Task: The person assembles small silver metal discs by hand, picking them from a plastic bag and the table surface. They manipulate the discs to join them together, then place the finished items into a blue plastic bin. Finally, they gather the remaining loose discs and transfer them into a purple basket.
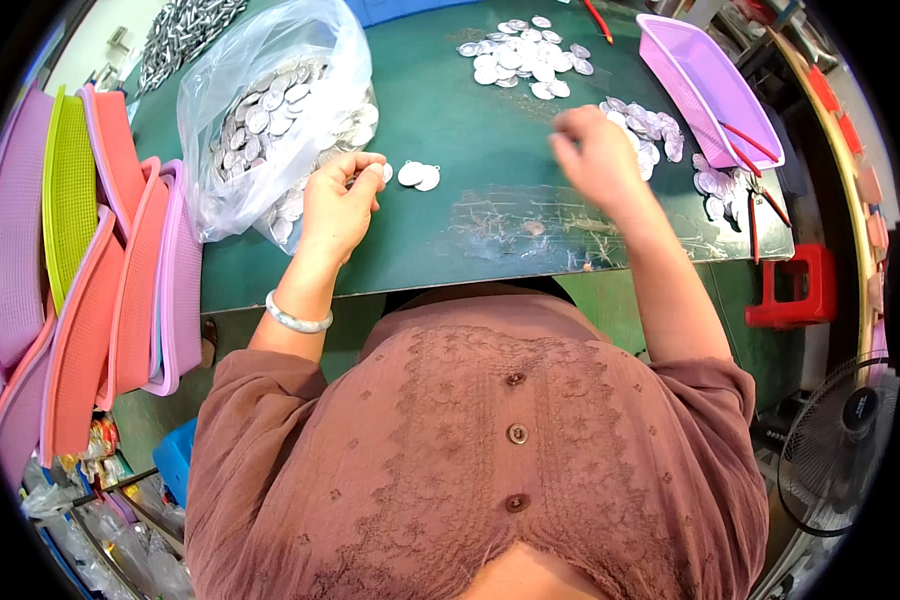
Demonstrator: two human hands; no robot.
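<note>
My left hand pinches a small round silvery metal disc between thumb and fingertips, just above the table. Beside it, a few loose discs lie flat, at least one with a small loop on its rim. A clear plastic bag full of such discs stands open to the left of that hand. My right hand is over the table at the left edge of another disc pile. Its thumb and index finger are apart, with nothing visible between them; the other fingers are partly hidden.
Farther back lies a disc pile. A purple basket stands at the right, with red-handled pliers beside discs. Stacked coloured baskets crowd the left edge; metal parts lie far left. A red stool and fan stand right.
</note>
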